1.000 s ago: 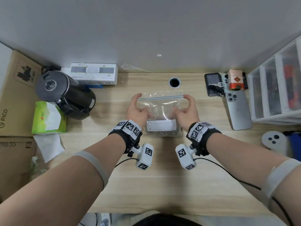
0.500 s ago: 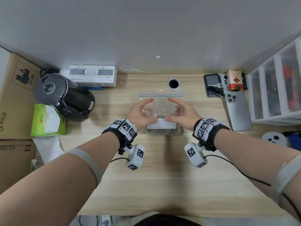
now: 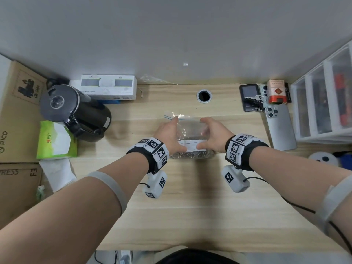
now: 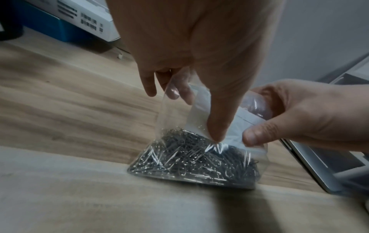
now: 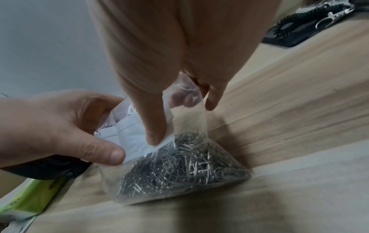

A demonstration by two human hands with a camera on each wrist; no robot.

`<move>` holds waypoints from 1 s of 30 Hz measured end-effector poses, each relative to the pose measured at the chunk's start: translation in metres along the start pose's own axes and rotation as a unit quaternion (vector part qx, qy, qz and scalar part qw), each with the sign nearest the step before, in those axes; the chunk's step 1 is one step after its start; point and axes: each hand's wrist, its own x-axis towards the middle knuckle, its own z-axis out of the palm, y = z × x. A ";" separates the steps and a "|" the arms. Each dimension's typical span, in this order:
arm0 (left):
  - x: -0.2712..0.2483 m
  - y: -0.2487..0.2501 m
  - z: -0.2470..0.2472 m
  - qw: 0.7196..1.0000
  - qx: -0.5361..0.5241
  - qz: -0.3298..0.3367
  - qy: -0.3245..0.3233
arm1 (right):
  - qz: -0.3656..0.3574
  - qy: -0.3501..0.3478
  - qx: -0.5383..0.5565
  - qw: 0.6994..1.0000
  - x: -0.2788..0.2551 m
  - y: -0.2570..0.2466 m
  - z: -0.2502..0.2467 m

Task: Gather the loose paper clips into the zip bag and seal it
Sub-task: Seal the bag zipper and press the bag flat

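Both hands are pinching the clear zip bag as it is standing on the wooden desk, the left hand and right hand each clamping thumb against fingers through the plastic at the white label. The paper clips are lying heaped in the bag's bottom. The hands are hiding most of the zip strip, so whether it is closed is hard to make out.
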 end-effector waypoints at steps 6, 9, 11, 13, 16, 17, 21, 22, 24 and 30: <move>0.006 0.005 0.003 0.998 0.060 -0.017 -0.007 | 0.003 0.001 -0.033 0.999 0.002 0.000 -0.001; 0.008 0.002 0.003 0.998 0.048 -0.031 0.010 | 0.000 0.009 -0.081 0.997 0.005 0.003 0.000; 0.007 -0.001 0.004 0.998 0.041 -0.041 0.017 | 0.003 0.013 -0.096 0.995 0.005 0.003 0.000; 0.007 -0.003 0.004 0.998 0.036 -0.045 0.023 | 0.003 0.014 -0.092 0.996 0.006 0.006 0.000; 0.008 -0.004 0.001 0.999 0.020 -0.039 0.024 | -0.023 0.016 -0.109 0.994 0.007 0.004 -0.002; 0.009 -0.004 0.001 0.999 0.019 -0.034 0.017 | -0.023 0.010 -0.114 0.993 0.007 0.005 -0.003; 0.009 -0.009 0.002 0.998 -0.016 -0.045 0.028 | 0.026 -0.021 -0.039 0.999 0.009 0.009 0.001; 0.008 -0.011 0.003 0.997 -0.033 -0.051 0.038 | 0.037 -0.018 -0.021 0.999 0.010 0.012 0.002; 0.008 -0.015 0.007 0.993 -0.075 -0.069 0.052 | 0.059 -0.008 0.010 0.998 0.011 0.019 0.006; 0.015 -0.018 0.014 0.978 -0.174 -0.103 0.052 | 0.062 0.047 0.139 0.987 0.013 0.020 0.014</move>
